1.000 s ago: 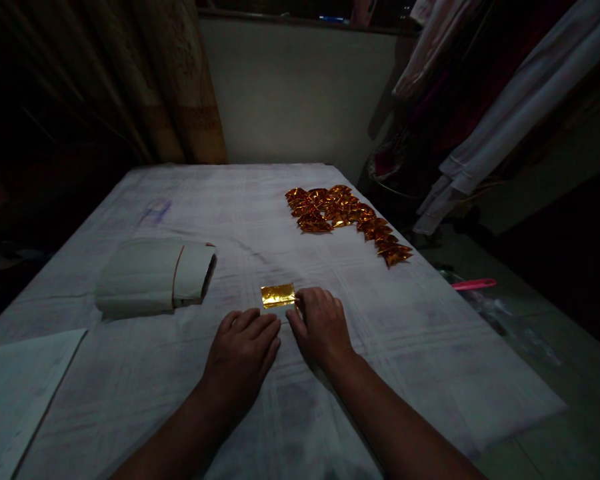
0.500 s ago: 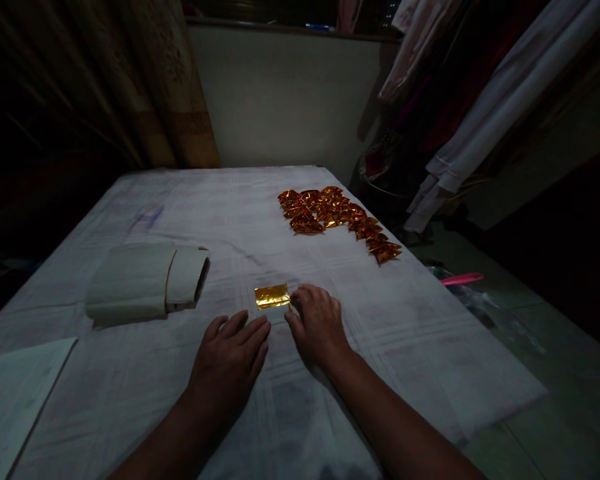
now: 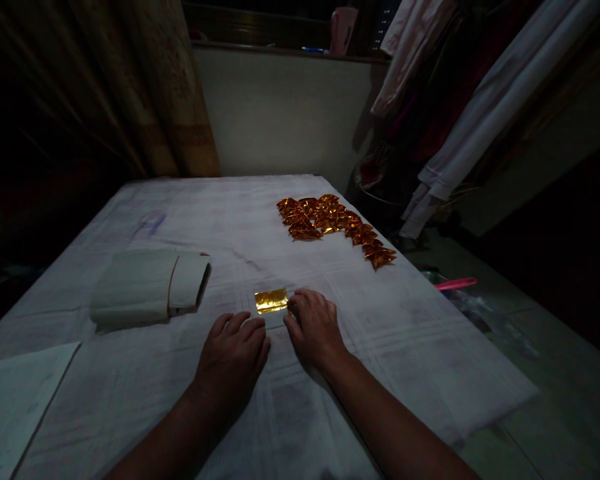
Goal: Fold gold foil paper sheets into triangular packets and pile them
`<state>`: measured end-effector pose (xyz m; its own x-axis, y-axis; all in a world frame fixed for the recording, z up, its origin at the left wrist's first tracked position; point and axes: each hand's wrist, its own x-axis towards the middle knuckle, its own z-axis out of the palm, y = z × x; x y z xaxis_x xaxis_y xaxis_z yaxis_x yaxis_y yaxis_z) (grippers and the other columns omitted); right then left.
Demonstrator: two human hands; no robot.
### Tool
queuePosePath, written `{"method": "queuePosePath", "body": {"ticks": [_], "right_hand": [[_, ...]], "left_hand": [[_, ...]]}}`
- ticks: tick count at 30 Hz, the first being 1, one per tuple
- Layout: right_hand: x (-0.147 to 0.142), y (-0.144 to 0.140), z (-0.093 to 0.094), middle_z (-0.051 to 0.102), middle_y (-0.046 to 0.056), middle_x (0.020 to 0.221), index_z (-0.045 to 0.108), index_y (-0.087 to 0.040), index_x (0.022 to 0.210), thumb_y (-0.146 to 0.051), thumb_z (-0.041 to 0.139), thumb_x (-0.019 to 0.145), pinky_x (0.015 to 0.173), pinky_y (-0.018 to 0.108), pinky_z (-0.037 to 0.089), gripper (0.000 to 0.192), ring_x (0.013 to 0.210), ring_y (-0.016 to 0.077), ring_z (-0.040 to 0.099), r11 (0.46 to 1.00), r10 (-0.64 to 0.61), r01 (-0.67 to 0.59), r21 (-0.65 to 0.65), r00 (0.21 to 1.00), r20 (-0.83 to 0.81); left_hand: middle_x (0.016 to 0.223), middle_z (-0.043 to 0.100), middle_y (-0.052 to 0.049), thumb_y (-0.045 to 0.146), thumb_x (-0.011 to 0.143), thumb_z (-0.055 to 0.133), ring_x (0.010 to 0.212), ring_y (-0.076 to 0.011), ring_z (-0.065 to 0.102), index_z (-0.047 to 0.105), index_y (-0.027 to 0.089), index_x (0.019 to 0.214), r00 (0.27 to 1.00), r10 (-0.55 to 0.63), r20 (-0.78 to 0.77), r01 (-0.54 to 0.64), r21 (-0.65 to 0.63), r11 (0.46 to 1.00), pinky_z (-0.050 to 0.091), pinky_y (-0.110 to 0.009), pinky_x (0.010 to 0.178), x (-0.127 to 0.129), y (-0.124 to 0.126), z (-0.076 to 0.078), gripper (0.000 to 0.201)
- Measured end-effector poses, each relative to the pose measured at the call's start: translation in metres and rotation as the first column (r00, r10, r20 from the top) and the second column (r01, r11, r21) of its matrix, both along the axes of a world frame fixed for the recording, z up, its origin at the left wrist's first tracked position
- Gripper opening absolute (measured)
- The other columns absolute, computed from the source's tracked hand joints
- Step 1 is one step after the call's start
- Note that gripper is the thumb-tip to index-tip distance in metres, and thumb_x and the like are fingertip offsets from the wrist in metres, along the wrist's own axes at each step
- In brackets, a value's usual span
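Observation:
A small sheet of gold foil paper (image 3: 271,301) lies on the cloth-covered table, with a pale strip along its near side. My right hand (image 3: 316,325) has its thumb and fingertips closed at the sheet's right edge. Just left of the pale strip, my left hand (image 3: 236,350) rests palm down with its fingers stretched out and slightly bent, holding nothing. Whether its fingertips touch the strip I cannot tell. Farther back on the right sit several folded gold foil pieces (image 3: 330,217), puffed in the middle with pointed ends.
To the left lies a folded stack of grey-green paper (image 3: 135,287) with a band round it. A pale sheet (image 3: 20,400) covers the near left corner. Beyond the table's right edge hang clothes (image 3: 460,147), and a pink handle (image 3: 455,284) shows below. A curtain (image 3: 180,100) hangs behind.
The camera view has tilted up slightly, so the table sits lower in view. Both hands stay at the gold foil paper; the left fingers look a little more bent.

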<state>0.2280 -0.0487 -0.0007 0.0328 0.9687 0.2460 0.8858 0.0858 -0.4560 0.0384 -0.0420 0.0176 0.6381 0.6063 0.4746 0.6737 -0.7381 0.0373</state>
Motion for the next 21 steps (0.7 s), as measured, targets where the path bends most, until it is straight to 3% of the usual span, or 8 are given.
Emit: {"method": "queuePosePath", "body": {"ticks": [3, 7, 10, 14, 21], "right_hand": [[0.003, 0.001, 0.001, 0.064, 0.009, 0.127, 0.064, -0.024, 0.107, -0.017, 0.063, 0.088, 0.097, 0.044, 0.040, 0.020, 0.120, 0.0275, 0.055, 1.000, 0.014, -0.014, -0.013, 1.000, -0.002], [0.008, 0.001, 0.003, 0.063, 0.011, 0.129, 0.065, -0.024, 0.115, -0.022, 0.068, 0.086, 0.098, 0.045, 0.040, 0.030, 0.123, 0.0284, 0.054, 0.997, 0.074, -0.074, -0.011, 0.997, -0.001], [0.012, 0.001, 0.002, 0.062, 0.010, 0.130, 0.067, -0.025, 0.110, -0.025, 0.074, 0.082, 0.098, 0.045, 0.041, 0.028, 0.124, 0.0289, 0.053, 0.994, 0.108, -0.108, -0.003, 0.994, -0.025], [0.016, 0.003, 0.000, 0.062, 0.009, 0.130, 0.069, -0.025, 0.099, -0.021, 0.076, 0.080, 0.098, 0.045, 0.040, 0.021, 0.124, 0.0284, 0.053, 0.991, 0.130, -0.131, -0.008, 0.988, -0.084], [0.016, 0.004, 0.002, 0.065, 0.007, 0.127, 0.071, -0.024, 0.092, -0.016, 0.077, 0.075, 0.097, 0.044, 0.041, 0.020, 0.121, 0.0278, 0.055, 0.979, 0.202, -0.199, 0.036, 0.971, -0.129]], "left_hand": [[0.099, 0.078, -0.004, 0.020, 0.099, 0.050, 0.095, -0.0264, 0.068, 0.069, 0.019, 0.091, 0.999, -0.010, 0.047, 0.012, -0.038, 0.999, 0.044, -0.044, 0.088, -0.003, 0.005, -0.002, 0.020], [0.100, 0.076, -0.005, 0.026, 0.098, 0.053, 0.096, -0.0255, 0.067, 0.067, 0.021, 0.090, 0.991, 0.050, 0.124, -0.027, -0.179, 0.984, 0.044, -0.044, 0.088, -0.012, 0.010, -0.005, 0.017], [0.103, 0.074, -0.006, 0.031, 0.096, 0.056, 0.098, -0.0269, 0.066, 0.066, 0.022, 0.098, 0.979, 0.134, 0.152, -0.087, -0.282, 0.956, 0.045, -0.045, 0.088, -0.015, 0.013, -0.010, 0.014], [0.115, 0.072, -0.008, 0.033, 0.092, 0.060, 0.108, -0.0290, 0.064, 0.066, 0.023, 0.113, 0.967, 0.176, 0.182, -0.113, -0.311, 0.944, 0.046, -0.047, 0.093, -0.016, 0.017, -0.015, 0.024], [0.114, 0.074, -0.005, 0.025, 0.091, 0.060, 0.111, -0.0282, 0.064, 0.073, 0.026, 0.094, 0.967, 0.135, 0.216, -0.054, -0.344, 0.938, 0.045, -0.050, 0.097, -0.015, 0.019, -0.017, 0.013]]}}
